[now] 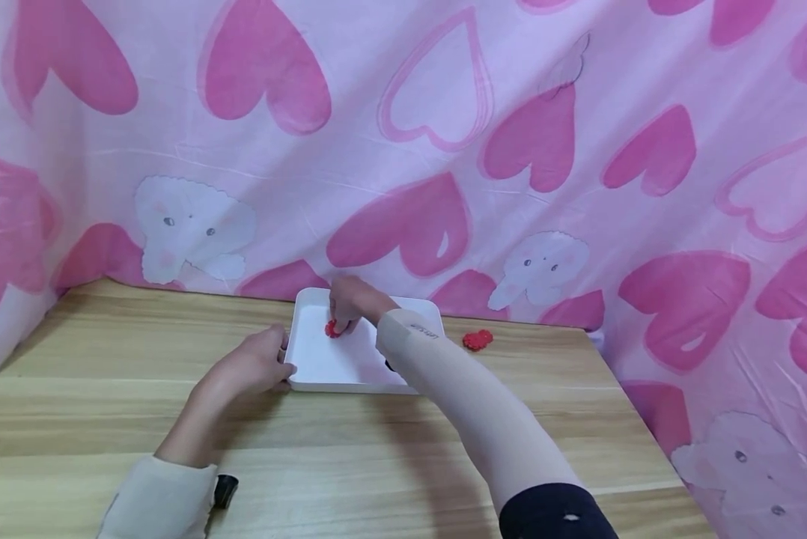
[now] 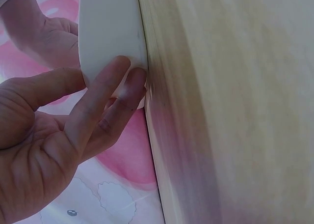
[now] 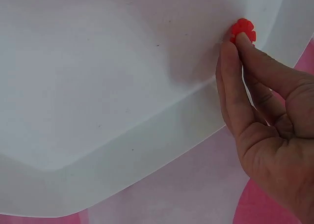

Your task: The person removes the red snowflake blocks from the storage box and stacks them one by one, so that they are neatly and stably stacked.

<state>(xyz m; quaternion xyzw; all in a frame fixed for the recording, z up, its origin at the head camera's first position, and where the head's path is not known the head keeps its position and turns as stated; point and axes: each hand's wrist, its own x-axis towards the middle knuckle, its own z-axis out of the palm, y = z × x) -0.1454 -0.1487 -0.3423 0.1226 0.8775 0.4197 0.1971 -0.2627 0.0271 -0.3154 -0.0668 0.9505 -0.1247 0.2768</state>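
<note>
A white rectangular tray lies on the wooden table, close to its back edge. My left hand holds the tray's left front corner; in the left wrist view the thumb is at the rim and the fingers lie along the outer wall. Inside the tray, towards its left side, my right hand pinches a small red flower-shaped piece between thumb and fingertips. That piece is at the tray's floor; whether it touches is hard to tell. The right forearm hides part of the tray's right side.
To the right of the tray, several red flower-shaped pieces lie together on the wooden table. A pink curtain with hearts and rabbits hangs behind the table's back edge and along its sides.
</note>
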